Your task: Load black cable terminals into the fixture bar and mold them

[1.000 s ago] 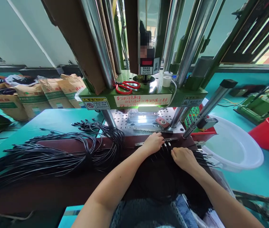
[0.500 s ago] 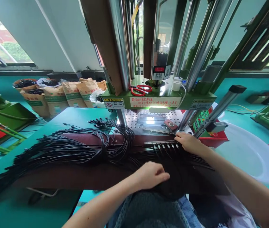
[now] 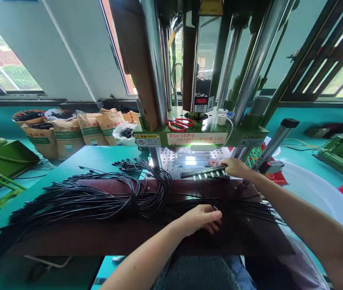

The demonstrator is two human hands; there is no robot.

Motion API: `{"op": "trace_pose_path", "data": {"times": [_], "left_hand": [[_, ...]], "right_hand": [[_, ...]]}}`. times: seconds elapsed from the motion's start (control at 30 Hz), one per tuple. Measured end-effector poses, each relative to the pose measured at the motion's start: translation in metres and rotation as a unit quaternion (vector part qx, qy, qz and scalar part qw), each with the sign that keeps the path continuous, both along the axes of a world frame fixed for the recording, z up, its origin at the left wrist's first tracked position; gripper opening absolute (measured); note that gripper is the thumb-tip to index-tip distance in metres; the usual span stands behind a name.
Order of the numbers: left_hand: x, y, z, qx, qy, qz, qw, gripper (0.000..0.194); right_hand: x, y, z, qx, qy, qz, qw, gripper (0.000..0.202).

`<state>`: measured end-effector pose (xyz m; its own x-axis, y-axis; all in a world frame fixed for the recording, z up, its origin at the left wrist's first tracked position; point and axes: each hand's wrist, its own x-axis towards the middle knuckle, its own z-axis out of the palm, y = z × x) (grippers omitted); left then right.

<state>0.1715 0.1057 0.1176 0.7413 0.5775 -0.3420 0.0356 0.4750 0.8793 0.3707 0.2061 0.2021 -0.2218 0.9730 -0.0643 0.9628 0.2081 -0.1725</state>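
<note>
My right hand (image 3: 234,168) grips the right end of a metal strip (image 3: 209,174) with a row of small shiny pieces, at the front of the press's perforated plate (image 3: 167,158). Below it, my left hand (image 3: 203,219) hovers over the dark brown board (image 3: 113,237), fingers curled and apart, near loose black cables (image 3: 244,206). A large tied bundle of black cables (image 3: 98,197) lies along the board to the left. Beside my right hand, a red block is partly hidden behind the fingers.
The green press (image 3: 250,139) with upright steel rods stands ahead, red-handled scissors (image 3: 180,125) on its ledge. A round white tub (image 3: 316,189) sits at right. Paper sacks (image 3: 68,135) stand at back left.
My right hand has moved the metal strip forward, off the brown board toward the plate. My left hand has shifted slightly right, and its fingers have spread. The camera view has tilted slightly.
</note>
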Motion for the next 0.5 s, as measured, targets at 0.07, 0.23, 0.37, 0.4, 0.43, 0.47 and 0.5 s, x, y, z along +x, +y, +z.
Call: {"op": "trace_pose_path", "data": {"times": [0.07,0.23,0.37,0.4,0.43,0.47,0.5], "left_hand": [[0.012,0.006,-0.001,-0.11,-0.154,0.061,0.98,0.062],[0.051,0.028,0.004,-0.185,-0.183,0.112,0.959,0.047],[0.063,0.06,0.006,-0.199,-0.089,0.188,0.958,0.02],[0.061,0.071,0.006,-0.196,-0.087,0.188,0.958,0.017],[0.058,0.081,0.006,-0.195,-0.088,0.185,0.959,0.015],[0.053,0.092,0.006,-0.194,-0.092,0.179,0.96,0.015],[0.049,0.103,0.007,-0.193,-0.096,0.174,0.961,0.014]], "right_hand": [[0.002,0.01,-0.004,0.007,0.032,-0.011,0.999,0.024],[0.002,0.043,-0.025,0.021,0.079,-0.038,0.996,0.011],[-0.003,0.075,-0.04,0.055,0.095,-0.081,0.991,0.015],[-0.004,0.082,-0.042,0.068,0.101,-0.089,0.989,0.017],[-0.007,0.089,-0.043,0.082,0.109,-0.092,0.986,0.019],[-0.009,0.096,-0.044,0.098,0.118,-0.09,0.984,0.021],[-0.011,0.101,-0.044,0.113,0.13,-0.085,0.981,0.022]]}}
